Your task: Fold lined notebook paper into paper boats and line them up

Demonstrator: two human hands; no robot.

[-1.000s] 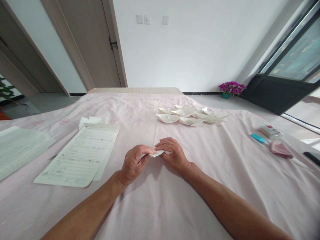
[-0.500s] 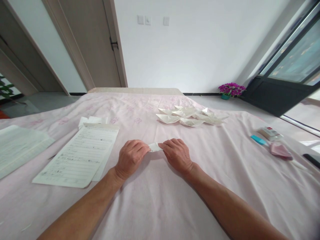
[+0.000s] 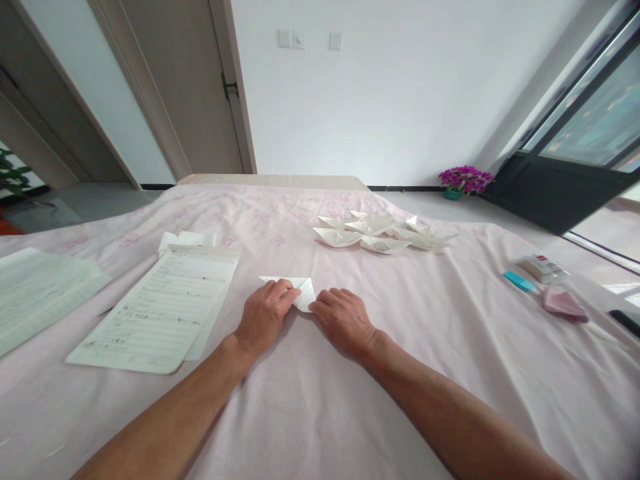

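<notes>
Here | left grip [image 3: 263,311]: clamped on folded paper [image 3: 306,295] | right grip [image 3: 345,321]: touching its edge, closure unclear

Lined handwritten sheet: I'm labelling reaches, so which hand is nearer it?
Left. The left hand is just right of the lined sheet, not touching; the right hand is farther right.

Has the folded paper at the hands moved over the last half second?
Yes: judged against the paper boats, the folded paper has shifted left.
</notes>
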